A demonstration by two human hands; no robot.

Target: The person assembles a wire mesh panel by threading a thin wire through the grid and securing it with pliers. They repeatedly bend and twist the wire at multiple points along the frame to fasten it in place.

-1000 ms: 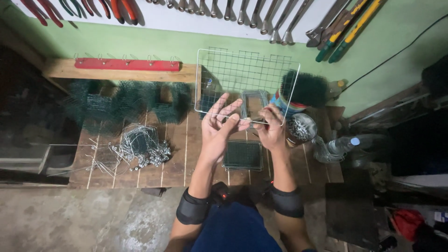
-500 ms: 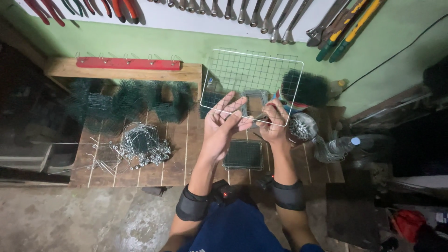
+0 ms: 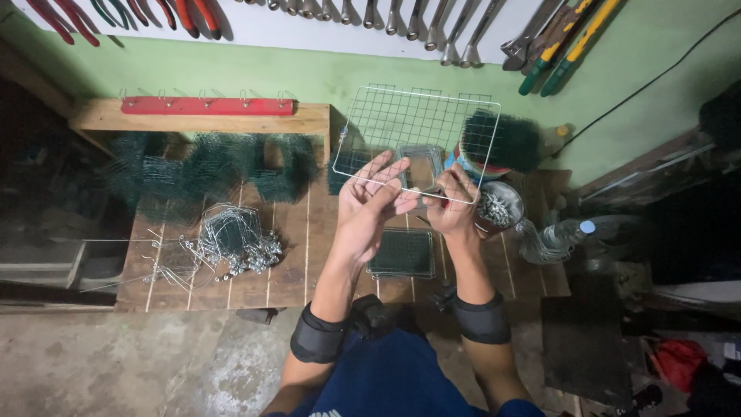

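I see both hands raised over the wooden counter (image 3: 293, 255), holding a square panel of white wire mesh (image 3: 417, 131) by its near edge. The left hand (image 3: 370, 205) has its fingers spread fairly wide, thumb and fingertips up against the lower edge of the mesh near its bottom-left corner. The right hand (image 3: 451, 205) is closed narrow, pinching the same lower edge further toward 3 o'clock; whether it also holds something small I cannot tell. The mesh tilts away from me, up toward 12 o'clock, in front of the green wall.

Below the hands, at 6 o'clock from them, a stack of dark green mesh squares (image 3: 401, 253) lies flat on the counter. At 3 o'clock from the right hand stands a round tin of small metal pieces (image 3: 500, 207), and just beyond it a clear plastic bottle (image 3: 559, 235) lies on its side. At 9 o'clock, well apart from the left hand, sits a tangle of bent wire pieces (image 3: 224, 247), with bundles of dark green mesh (image 3: 208, 166) behind it. A red hook rail (image 3: 207, 105) sits on the wooden ledge, and hand tools (image 3: 432, 23) hang along the wall at 12 o'clock.
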